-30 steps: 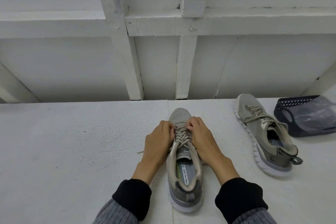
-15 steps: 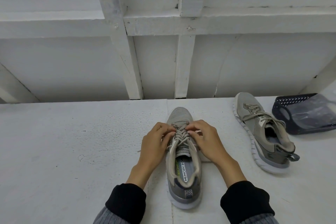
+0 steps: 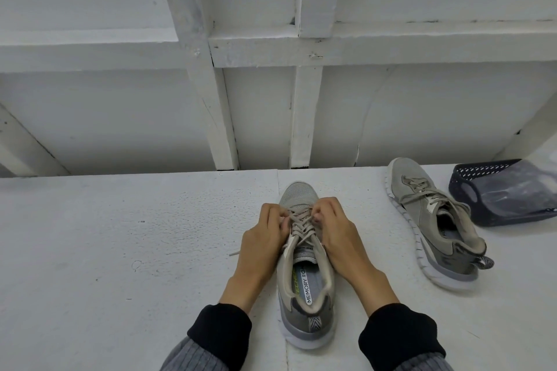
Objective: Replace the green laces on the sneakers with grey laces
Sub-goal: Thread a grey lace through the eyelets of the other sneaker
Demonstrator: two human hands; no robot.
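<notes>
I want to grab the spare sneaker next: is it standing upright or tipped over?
Tipped. The spare sneaker leans on its side, white sole edge showing along its left, beside the dark basket.

A white, rough-painted worktop (image 3: 120, 250) carries a grey mesh sneaker (image 3: 304, 295) standing at its middle, toe pointing away. To the right, well apart, a second grey sneaker (image 3: 434, 226) lies angled, and just beyond it rests a dark blue perforated plastic basket (image 3: 482, 187).

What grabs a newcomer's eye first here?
Both hands, left hand and right hand, pinching the beige laces of a grey mesh sneaker standing centre on the white floor. To the right, a second grey sneaker lies tilted beside a dark perforated plastic basket.
</notes>
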